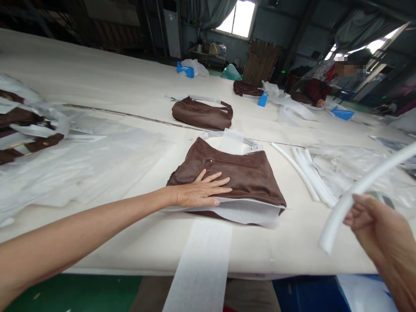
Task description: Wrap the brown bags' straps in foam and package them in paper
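A brown handbag (234, 167) with a zip lies flat in front of me, its wrapped handle pointing away. My left hand (203, 189) rests on the bag with fingers spread. White tissue sheet (250, 211) sticks out along the bag's near side, and a long white paper strip (208, 251) runs from under it over the table edge. Off to the right, my right hand (373, 221) grips a white foam tube (360, 190), raised above the table. Several similar foam tubes (308, 173) lie between the bag and that hand.
Another brown handbag (201, 113) lies farther back, and a third (248, 88) beyond it. Brown bags with white wrapping (29, 125) and plastic sheets (107, 156) cover the left. At the far right a person (321, 84) works at the table (130, 82). Clear plastic (354, 160) lies right.
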The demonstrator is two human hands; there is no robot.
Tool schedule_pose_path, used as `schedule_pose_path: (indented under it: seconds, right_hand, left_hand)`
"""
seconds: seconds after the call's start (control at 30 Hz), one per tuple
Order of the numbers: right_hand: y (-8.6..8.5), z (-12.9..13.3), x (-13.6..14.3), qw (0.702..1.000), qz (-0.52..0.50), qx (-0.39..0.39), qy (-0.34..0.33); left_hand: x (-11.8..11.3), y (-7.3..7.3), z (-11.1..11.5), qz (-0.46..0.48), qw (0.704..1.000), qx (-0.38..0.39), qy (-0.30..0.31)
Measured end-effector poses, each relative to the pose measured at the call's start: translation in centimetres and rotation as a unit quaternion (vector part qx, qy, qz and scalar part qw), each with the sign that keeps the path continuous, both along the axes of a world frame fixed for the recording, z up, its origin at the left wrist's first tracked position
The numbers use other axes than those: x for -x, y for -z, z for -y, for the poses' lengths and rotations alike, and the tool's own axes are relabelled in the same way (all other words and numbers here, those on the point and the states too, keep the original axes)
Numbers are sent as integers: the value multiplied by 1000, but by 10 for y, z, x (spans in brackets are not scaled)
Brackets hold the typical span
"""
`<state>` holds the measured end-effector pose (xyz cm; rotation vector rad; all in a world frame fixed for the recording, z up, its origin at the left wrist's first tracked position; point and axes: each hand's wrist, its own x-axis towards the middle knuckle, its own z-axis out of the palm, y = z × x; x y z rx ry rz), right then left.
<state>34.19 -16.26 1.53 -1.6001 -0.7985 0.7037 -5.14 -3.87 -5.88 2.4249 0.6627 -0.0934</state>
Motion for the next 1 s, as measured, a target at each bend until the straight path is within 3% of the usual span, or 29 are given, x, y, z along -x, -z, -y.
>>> schedule_pose_path:
  seconds: [0.07,0.17,0.3,0.47,0.57,0.67,0.83,0.93,1.0]
  right_hand:
    - [15,30,31,989,-145,17,-9]
    - [46,42,86,963,-264,48,-28]
    - [74,21,154,927,-367,60,-49]
    - [82,-2,223,882,-450,94,-106]
    - [86,-14,257,862,-478,112,-125]
    - [90,-29,277,854,-490,107,-140]
    - [98,-48,283,874,-443,111,-165]
    - [102,-42,276,878,-422,135,-184]
    - [100,-30,264,873,-382,182,-244]
  left_hand:
    - [-1,-5,-2,-8,1000,21,-1]
    - [-3,-14,-7,-35,998,51,-9]
    - [-7,-26,-16,-71,994,76,-5]
    - [-10,-38,-20,-87,993,83,11]
    - [-10,-37,-19,-86,993,81,6]
    - [-9,-27,-19,-75,995,63,7]
    - [-7,-7,-11,-37,999,1,14]
    - [-6,3,0,-22,999,-46,-3]
    - [-5,11,7,-5,996,-88,-9]
